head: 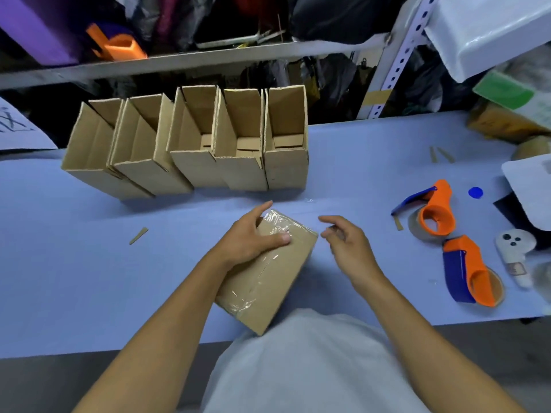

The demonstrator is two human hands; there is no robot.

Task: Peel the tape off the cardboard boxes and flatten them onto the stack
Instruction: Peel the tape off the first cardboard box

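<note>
A closed cardboard box (268,275) lies on the blue table (89,263) right in front of me, with clear tape (275,220) running along its top seam and crinkled at the far end. My left hand (250,236) grips the box's far end, thumb pressed on the top face. My right hand (346,242) hovers just right of the box's far corner, its fingers loosely curled and holding nothing that I can see. Several open cardboard boxes (190,144) stand in a row at the back of the table.
Two orange and blue tape dispensers (435,210) (471,272) lie to the right. A small white object (514,242) and a white tray (533,189) sit at the right edge. Cardboard slivers (138,235) lie on the left. A cluttered metal shelf (179,59) runs behind the table.
</note>
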